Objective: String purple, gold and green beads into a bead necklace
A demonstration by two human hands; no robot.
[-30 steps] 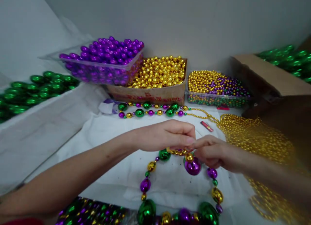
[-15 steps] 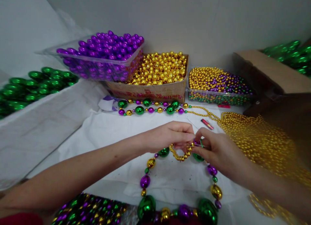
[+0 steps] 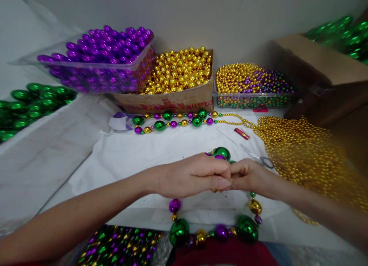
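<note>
My left hand and my right hand meet over the white cloth, fingers closed and pressed together. Both grip a bead necklace of large green, purple and gold beads, whose lower loop hangs toward my lap. Exactly which part lies between the fingertips is hidden by the left hand. A large green bead of the strand shows just beyond my knuckles. Scissors lie on the cloth past my right hand, near a red lighter-like object.
Along the back stand a clear tub of purple beads, a cardboard box of gold beads and a tub of mixed small beads. Gold bead strands heap at right. Another necklace lies across the cloth.
My hands have drawn closer together, and the left now covers the small gold loop that hung below it. Large beads have come into view behind the hands. The scissors on the cloth show now.
</note>
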